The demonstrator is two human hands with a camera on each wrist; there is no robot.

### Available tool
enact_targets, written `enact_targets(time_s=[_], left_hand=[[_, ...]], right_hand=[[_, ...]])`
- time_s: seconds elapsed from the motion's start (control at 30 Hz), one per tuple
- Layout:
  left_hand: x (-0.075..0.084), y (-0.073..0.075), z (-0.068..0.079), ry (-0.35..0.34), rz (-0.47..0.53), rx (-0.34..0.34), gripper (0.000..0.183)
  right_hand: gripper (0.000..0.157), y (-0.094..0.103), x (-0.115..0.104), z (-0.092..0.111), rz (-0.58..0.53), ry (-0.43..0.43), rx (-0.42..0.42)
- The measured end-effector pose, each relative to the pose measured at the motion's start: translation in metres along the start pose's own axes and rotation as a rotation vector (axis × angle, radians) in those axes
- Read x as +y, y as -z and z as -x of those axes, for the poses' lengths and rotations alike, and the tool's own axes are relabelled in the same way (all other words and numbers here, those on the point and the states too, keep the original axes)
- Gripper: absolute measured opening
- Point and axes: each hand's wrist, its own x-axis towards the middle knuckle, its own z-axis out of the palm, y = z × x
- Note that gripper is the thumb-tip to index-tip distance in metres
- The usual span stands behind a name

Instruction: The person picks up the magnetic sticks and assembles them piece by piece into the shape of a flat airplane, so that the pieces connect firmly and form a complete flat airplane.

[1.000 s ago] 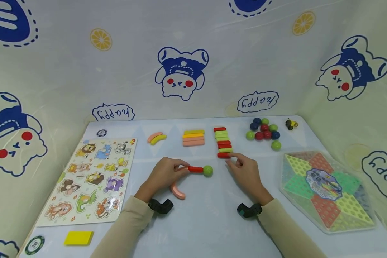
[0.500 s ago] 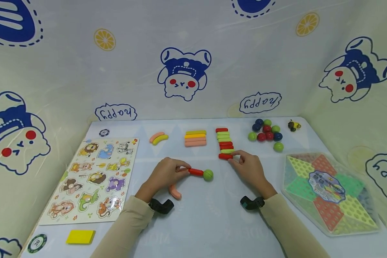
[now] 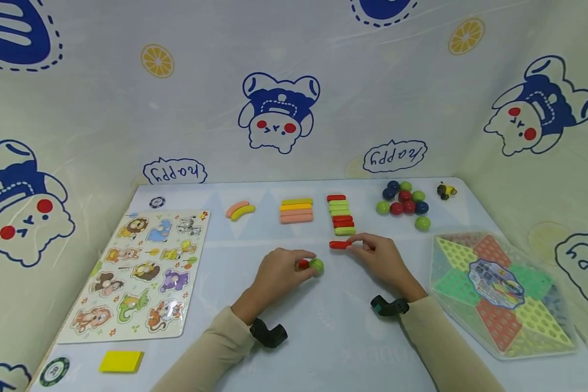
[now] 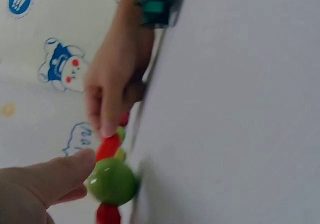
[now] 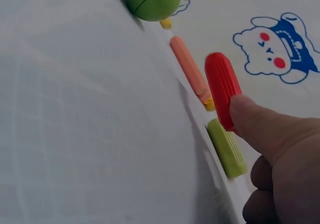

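Note:
My left hand (image 3: 280,276) pinches a green ball (image 3: 316,266). A red stick (image 3: 302,264) joins the ball's left side, mostly covered by the fingers. From the right wrist view, fingertips lie on both sides of the ball (image 5: 153,0). My right hand (image 3: 379,258) pinches a ribbed red stick (image 3: 340,245) between thumb and finger, apart from the ball. Just behind it lies a row of red and lime-green sticks, its nearest a lime-green stick (image 3: 344,231). The pink curved piece seen earlier does not show now.
Yellow and pink sticks (image 3: 296,212) and two curved pieces (image 3: 240,210) lie at the back. Several balls (image 3: 404,195) cluster right of the red and green row. An animal puzzle board (image 3: 137,275) lies left, a plastic game box (image 3: 502,294) right, a yellow block (image 3: 121,361) front left.
My left hand has moved right, from the end of the red stick onto the green ball. My right hand has drawn its red stick away from the row, toward me.

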Motion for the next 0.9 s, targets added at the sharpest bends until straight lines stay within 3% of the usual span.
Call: enact_targets(time_s=[0.27,0.63,0.77,0.9], left_hand=[[0.003,-0.01,0.001,-0.006,-0.074,0.075,0.028],[0.0,-0.011,0.002,0.001,-0.05,0.083,0.026],[0.001,-0.01,0.002,-0.002,-0.04,0.082,0.027],[0.001,-0.009,0.002,-0.005,-0.03,0.077,0.026]], right_hand=[[0.021,0.003,-0.007,0.001,-0.039,0.036,-0.128],[0.019,0.003,-0.014,0.001,-0.048,0.111,-0.189],[0.018,0.0,-0.019,0.002,-0.056,0.147,-0.158],[0.019,-0.007,-0.021,0.001,-0.02,0.157,-0.073]])
